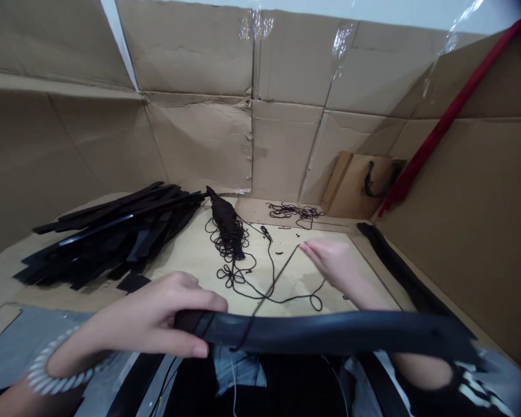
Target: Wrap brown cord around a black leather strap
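My left hand [156, 315] grips one end of a wide black rubber strip [325, 333], which lies across the front of the view above my lap. A thin black cord [273, 284] crosses over the strip and rises in a taut straight line to the pinched fingertips of my right hand [334, 263]. Its other loops trail loosely over a pale wooden board [304, 284]. Behind them lies a dark cord-wrapped bundle [226, 223]. A coiled bracelet [56, 365] circles my left wrist.
A heap of black strips [117, 237] lies left of the board, and a loose cord tangle [295, 211] lies behind it. Cardboard walls [200, 116] surround the area. A red strip [443, 127] runs along the right wall, and a dark strip [399, 266] lies along the right edge.
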Demonstrator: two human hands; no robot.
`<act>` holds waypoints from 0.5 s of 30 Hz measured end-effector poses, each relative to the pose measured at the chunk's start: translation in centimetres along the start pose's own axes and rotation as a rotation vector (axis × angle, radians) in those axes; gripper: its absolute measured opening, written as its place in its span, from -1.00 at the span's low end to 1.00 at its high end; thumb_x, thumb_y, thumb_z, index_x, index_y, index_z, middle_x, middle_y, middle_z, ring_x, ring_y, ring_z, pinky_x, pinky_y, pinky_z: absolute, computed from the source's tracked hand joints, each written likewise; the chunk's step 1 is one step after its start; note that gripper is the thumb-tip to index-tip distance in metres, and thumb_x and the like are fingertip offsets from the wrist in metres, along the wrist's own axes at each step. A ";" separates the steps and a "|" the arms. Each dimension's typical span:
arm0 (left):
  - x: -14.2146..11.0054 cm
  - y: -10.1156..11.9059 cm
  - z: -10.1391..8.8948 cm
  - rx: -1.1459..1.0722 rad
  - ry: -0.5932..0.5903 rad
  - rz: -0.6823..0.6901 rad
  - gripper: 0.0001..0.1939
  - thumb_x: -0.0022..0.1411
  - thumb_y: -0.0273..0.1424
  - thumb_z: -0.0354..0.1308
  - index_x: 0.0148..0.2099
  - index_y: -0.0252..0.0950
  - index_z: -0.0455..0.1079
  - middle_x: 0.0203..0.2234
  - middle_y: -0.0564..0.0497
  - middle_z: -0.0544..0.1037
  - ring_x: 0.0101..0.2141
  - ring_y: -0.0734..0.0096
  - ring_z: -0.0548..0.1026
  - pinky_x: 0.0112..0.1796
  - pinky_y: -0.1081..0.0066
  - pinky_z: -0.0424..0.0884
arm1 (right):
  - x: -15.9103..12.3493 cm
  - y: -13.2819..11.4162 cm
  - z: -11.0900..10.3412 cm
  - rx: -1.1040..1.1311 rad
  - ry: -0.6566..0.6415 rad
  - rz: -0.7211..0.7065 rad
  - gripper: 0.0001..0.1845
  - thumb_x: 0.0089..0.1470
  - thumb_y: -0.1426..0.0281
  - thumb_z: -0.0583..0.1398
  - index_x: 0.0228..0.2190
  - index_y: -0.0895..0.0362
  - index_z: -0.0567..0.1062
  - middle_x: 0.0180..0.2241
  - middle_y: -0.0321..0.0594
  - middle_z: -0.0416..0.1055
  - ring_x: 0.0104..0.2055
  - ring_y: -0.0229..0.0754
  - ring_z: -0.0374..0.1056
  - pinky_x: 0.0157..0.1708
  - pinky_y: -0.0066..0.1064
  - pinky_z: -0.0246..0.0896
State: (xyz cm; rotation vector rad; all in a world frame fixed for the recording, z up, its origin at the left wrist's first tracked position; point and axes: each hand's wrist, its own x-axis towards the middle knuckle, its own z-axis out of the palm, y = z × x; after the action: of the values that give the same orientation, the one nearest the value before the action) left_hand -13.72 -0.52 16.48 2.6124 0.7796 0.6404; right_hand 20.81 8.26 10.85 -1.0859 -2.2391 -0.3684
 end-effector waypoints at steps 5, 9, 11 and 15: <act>-0.7 -0.9 0.2 0.224 0.317 -0.142 -0.57 0.36 -0.04 0.05 0.06 -0.21 0.46 -0.30 -0.02 0.60 -0.41 0.37 0.52 -0.40 0.46 0.35 | -3.2 -2.9 2.2 0.145 -0.163 -0.099 -0.35 0.45 0.20 -0.10 -0.56 0.27 0.43 -0.59 -0.27 0.27 -0.58 -0.47 0.11 -0.49 -0.60 -0.08; -2.2 -1.4 -0.7 0.814 0.277 -0.271 -0.41 0.39 0.08 -0.16 0.04 -0.20 0.49 -0.54 -0.03 0.52 -0.57 0.26 0.41 -0.47 0.32 0.21 | -5.4 -2.4 -0.7 0.178 -0.082 -0.095 -0.44 0.45 0.32 -0.08 -0.54 0.29 0.39 -0.60 -0.30 0.21 -0.56 -0.50 0.11 -0.48 -0.63 -0.07; -2.7 -1.5 -0.8 1.031 0.150 -0.301 -0.37 0.42 0.07 -0.28 0.00 -0.18 0.50 -0.58 -0.05 0.51 -0.64 0.21 0.36 -0.51 0.30 0.12 | -5.9 -2.1 -2.9 0.125 -0.009 -0.148 -0.52 0.42 0.38 -0.02 -0.51 0.28 0.40 -0.56 -0.29 0.24 -0.50 -0.49 0.14 -0.42 -0.62 -0.05; -2.8 -1.2 -0.5 0.943 0.005 -0.278 -0.47 0.42 0.01 -0.17 -0.07 -0.18 0.52 -0.54 -0.03 0.55 -0.66 0.23 0.37 -0.54 0.30 0.08 | -5.0 -1.5 -6.9 -0.142 0.129 -0.274 -0.62 0.32 0.37 0.15 -0.54 0.26 0.42 -0.55 -0.29 0.24 -0.46 -0.43 0.09 -0.33 -0.57 -0.08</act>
State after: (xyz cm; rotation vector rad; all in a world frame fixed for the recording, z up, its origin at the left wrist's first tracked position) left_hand -16.62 -1.05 15.49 3.1683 1.7403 0.2011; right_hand 24.86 0.90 13.05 -0.7982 -2.2752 -0.7016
